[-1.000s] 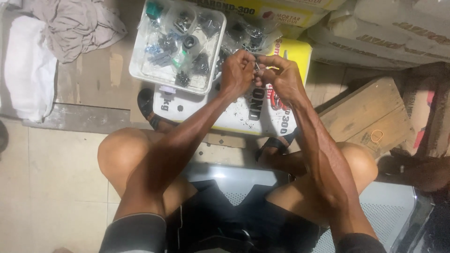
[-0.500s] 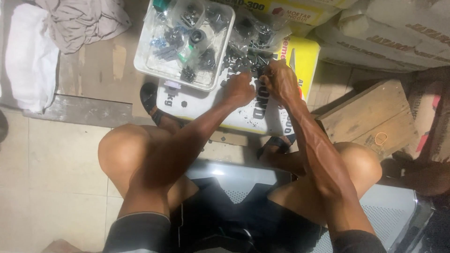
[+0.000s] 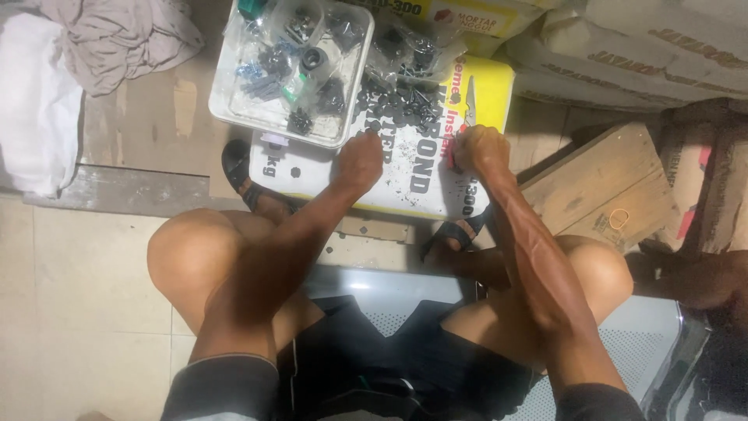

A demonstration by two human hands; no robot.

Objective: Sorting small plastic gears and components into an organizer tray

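My left hand (image 3: pixel 360 160) is curled, its fingers down on the small dark metal parts (image 3: pixel 397 105) scattered upper centre on the white and yellow printed sack (image 3: pixel 405 183). My right hand (image 3: pixel 479 150) is closed around a thin red-handled tool (image 3: pixel 467 105), its long axis pointing toward the top of the frame.
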